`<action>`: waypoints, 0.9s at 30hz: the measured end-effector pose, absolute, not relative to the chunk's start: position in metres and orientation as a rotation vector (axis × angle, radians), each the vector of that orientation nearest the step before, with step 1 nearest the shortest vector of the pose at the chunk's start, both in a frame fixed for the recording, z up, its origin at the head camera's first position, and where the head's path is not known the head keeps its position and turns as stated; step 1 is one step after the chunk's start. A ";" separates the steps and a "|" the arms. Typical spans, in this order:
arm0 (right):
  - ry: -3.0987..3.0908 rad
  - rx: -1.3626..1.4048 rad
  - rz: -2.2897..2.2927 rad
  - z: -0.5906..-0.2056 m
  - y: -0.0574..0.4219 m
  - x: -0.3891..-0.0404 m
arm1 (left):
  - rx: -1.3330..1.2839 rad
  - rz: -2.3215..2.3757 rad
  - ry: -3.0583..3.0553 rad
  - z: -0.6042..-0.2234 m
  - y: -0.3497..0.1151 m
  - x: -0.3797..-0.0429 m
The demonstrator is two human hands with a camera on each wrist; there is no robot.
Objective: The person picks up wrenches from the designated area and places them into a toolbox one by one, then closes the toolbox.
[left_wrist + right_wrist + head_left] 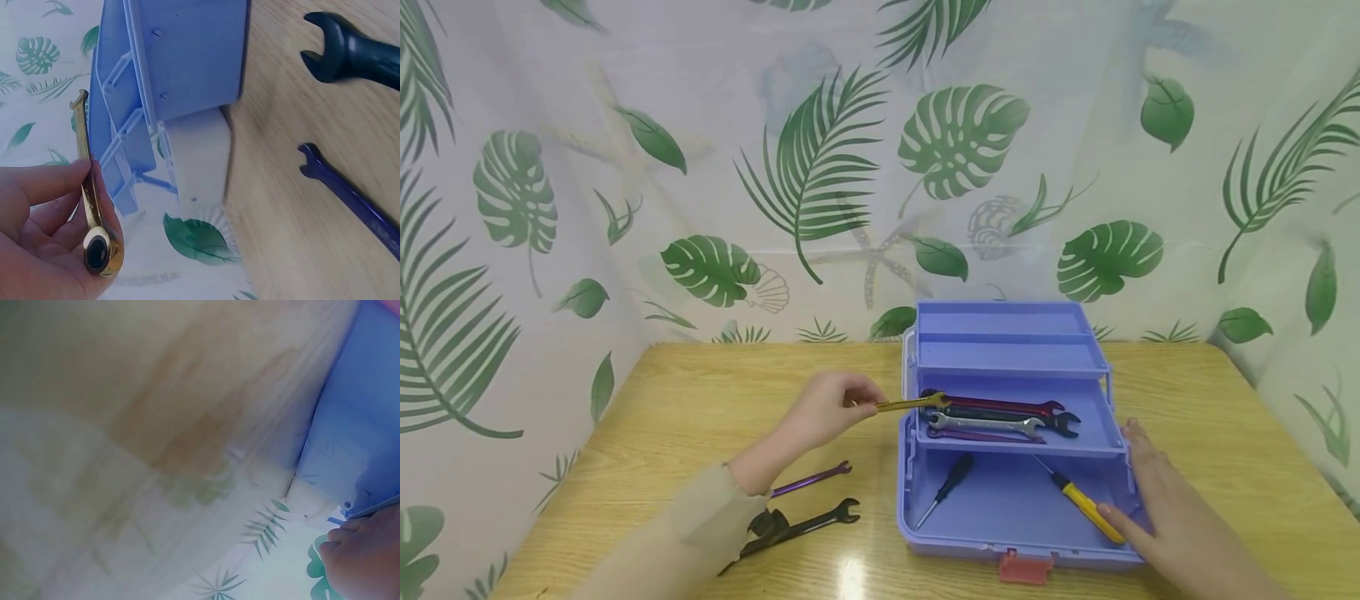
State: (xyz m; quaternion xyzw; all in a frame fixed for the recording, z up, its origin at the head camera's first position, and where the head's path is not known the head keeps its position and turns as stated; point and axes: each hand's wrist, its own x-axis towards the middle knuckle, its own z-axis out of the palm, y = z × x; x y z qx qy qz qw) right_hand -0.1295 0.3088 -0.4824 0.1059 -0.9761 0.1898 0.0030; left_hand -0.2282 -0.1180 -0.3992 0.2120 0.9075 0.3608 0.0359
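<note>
My left hand (827, 410) pinches a gold combination wrench (902, 404) between thumb and fingers. The wrench's open end overlaps the middle tray of the blue toolbox (936, 550) in the head view. Its ring end (99, 253), dark in the centre, lies by my fingers in the left wrist view. In that tray lie a red wrench (1007, 404), a silver wrench (985, 424), a black wrench (1062, 422) and a thin purple wrench (981, 437). My right hand (1180, 508) rests against the toolbox's right side, fingers extended along the outside, thumb over the rim.
A black-handled screwdriver (953, 482) and a yellow-handled screwdriver (1086, 507) lie in the toolbox's bottom. Left of it, on the wooden table (700, 383), are another purple wrench (812, 480) and a large black wrench (820, 522). A red latch (1026, 568) hangs in front.
</note>
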 end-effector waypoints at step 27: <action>-3.035 0.351 0.656 -0.487 0.310 -0.129 | 0.917 1.161 2.701 -0.393 -0.039 -0.241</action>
